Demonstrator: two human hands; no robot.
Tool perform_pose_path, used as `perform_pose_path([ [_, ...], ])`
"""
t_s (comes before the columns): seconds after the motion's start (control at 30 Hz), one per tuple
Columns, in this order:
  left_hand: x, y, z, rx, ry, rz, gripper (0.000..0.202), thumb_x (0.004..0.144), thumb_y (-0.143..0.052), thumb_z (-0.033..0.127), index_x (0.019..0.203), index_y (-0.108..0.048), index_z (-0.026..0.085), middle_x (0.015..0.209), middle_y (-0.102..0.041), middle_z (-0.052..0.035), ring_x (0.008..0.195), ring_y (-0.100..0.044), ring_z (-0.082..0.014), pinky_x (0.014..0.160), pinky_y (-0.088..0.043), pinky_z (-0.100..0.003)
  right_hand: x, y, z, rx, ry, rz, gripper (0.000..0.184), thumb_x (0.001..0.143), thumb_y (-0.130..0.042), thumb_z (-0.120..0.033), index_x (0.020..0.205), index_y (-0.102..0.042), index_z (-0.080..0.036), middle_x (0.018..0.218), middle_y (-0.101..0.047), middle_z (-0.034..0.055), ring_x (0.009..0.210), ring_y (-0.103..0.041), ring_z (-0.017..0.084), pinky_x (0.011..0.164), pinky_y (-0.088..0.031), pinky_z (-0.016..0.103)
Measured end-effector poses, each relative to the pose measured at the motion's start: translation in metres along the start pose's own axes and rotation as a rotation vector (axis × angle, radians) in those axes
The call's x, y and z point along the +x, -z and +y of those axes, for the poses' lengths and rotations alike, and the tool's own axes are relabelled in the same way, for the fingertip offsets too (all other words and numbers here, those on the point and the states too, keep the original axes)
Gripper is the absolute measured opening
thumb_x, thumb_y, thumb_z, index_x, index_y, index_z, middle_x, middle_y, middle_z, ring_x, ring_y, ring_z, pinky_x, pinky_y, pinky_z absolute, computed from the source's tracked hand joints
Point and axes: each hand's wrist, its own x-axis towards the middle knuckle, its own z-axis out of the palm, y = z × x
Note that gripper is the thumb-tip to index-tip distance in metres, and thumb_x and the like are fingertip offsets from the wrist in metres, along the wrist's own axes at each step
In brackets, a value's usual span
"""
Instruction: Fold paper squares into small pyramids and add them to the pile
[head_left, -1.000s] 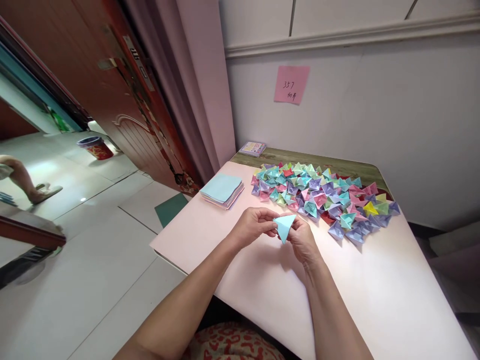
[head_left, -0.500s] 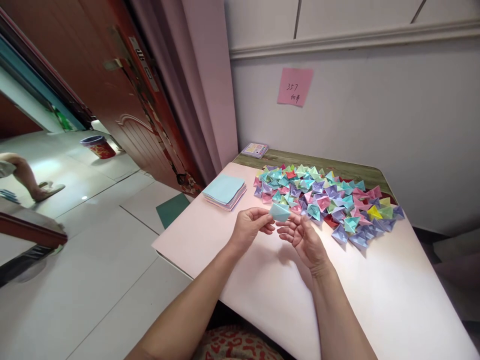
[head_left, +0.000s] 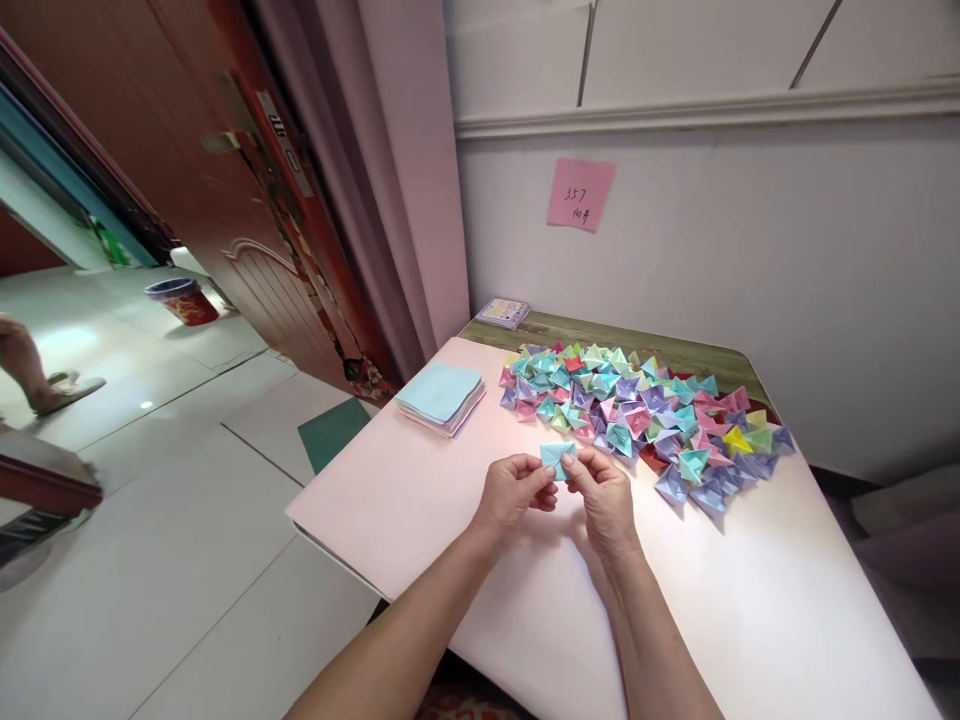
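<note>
The folded blue paper (head_left: 556,452) lies, long axis crosswise, between left hand (head_left: 516,492) and right hand (head_left: 607,494), neither nearer, each grip pinching one end over the tabletop (head_left: 405,490), inward from its near edge.

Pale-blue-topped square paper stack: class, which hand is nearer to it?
Left: the left hand is in front and right of the paper stack; the right hand is farther right.

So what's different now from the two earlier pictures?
The light-blue paper, first seen as a triangle, now shows a roughly rectangular face. The right hand, opened loosely a moment ago, now pinches it alongside the left hand. The paper stack and folded pieces stayed put.
</note>
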Motion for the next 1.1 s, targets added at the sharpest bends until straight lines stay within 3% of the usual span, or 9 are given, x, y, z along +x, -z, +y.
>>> perform_pose_path([
  [0.13,0.005,0.010,0.009,0.168,-0.085,-0.034,0.023,0.071,-0.070,0.033,0.068,-0.058,0.014,0.057,-0.055,0.0027,0.049,-0.050,-0.0089,0.051,-0.042,-0.022,0.001,0.001,-0.001,0.004,-0.055,-0.071,0.031,0.072,-0.074,-0.048,0.084,-0.071,-0.019,0.075,-0.066,0.0022,0.064,-0.056,0.015,0.057,-0.045,0.027],
  [0.27,0.009,0.017,0.018,0.341,-0.171,-0.065,0.016,0.070,-0.067,0.025,0.064,-0.057,0.015,0.058,-0.051,0.0045,0.052,-0.044,-0.0070,0.050,-0.033,-0.020,0.001,0.003,0.001,-0.030,-0.062,-0.106,0.029,0.070,-0.076,-0.046,0.075,-0.069,-0.019,0.063,-0.062,0.0000,0.057,-0.053,0.013,0.054,-0.043,0.025],
  [0.37,0.012,0.017,0.020,0.232,-0.204,0.015,0.018,0.069,-0.069,0.028,0.067,-0.057,0.015,0.058,-0.050,0.0051,0.054,-0.046,-0.0080,0.052,-0.037,-0.020,-0.003,0.002,0.002,-0.012,-0.133,-0.199,0.030,0.068,-0.078,-0.046,0.074,-0.066,-0.019,0.063,-0.064,0.0003,0.058,-0.058,0.015,0.055,-0.045,0.026],
  [0.5,0.016,0.015,0.023,0.063,-0.140,-0.020,0.028,0.066,-0.074,0.036,0.076,-0.059,0.014,0.065,-0.059,0.0012,0.056,-0.055,-0.0111,0.052,-0.045,-0.024,-0.007,0.000,-0.001,0.002,-0.178,-0.309,0.035,0.070,-0.077,-0.048,0.085,-0.066,-0.019,0.071,-0.067,0.0027,0.065,-0.063,0.018,0.061,-0.051,0.029],
  [0.67,0.020,0.020,0.030,0.111,-0.126,-0.008,0.033,0.065,-0.075,0.031,0.088,-0.059,0.015,0.060,-0.060,0.0026,0.052,-0.057,-0.0116,0.046,-0.045,-0.021,-0.008,0.002,-0.008,0.088,-0.070,-0.287,0.043,0.074,-0.075,-0.042,0.112,-0.061,-0.026,0.086,-0.068,0.0022,0.079,-0.066,0.020,0.072,-0.056,0.036],
  [0.83,0.023,0.018,0.029,0.138,-0.201,-0.049,0.029,0.067,-0.074,0.029,0.076,-0.048,0.018,0.055,-0.053,0.0066,0.045,-0.052,-0.0090,0.039,-0.037,-0.018,-0.006,0.004,-0.006,0.030,-0.021,-0.279,0.025,0.073,-0.076,-0.038,0.091,-0.070,-0.022,0.083,-0.070,0.0038,0.077,-0.065,0.020,0.073,-0.055,0.036],
  [1.0,0.023,0.015,0.028,0.194,-0.222,-0.080,0.028,0.068,-0.075,0.032,0.069,-0.051,0.016,0.059,-0.054,0.0038,0.049,-0.051,-0.0081,0.042,-0.037,-0.018,-0.004,0.005,-0.002,0.036,-0.006,-0.226,0.026,0.074,-0.075,-0.038,0.093,-0.069,-0.021,0.081,-0.069,0.0029,0.072,-0.064,0.018,0.070,-0.055,0.034],
  [1.1,0.016,0.017,0.031,0.164,-0.231,-0.160,0.028,0.075,-0.071,0.038,0.073,-0.058,0.014,0.067,-0.059,0.0002,0.057,-0.056,-0.0097,0.051,-0.044,-0.021,-0.003,0.006,-0.001,0.049,0.014,-0.178,0.025,0.075,-0.075,-0.039,0.093,-0.069,-0.022,0.079,-0.068,0.0011,0.066,-0.063,0.015,0.066,-0.055,0.032],
])
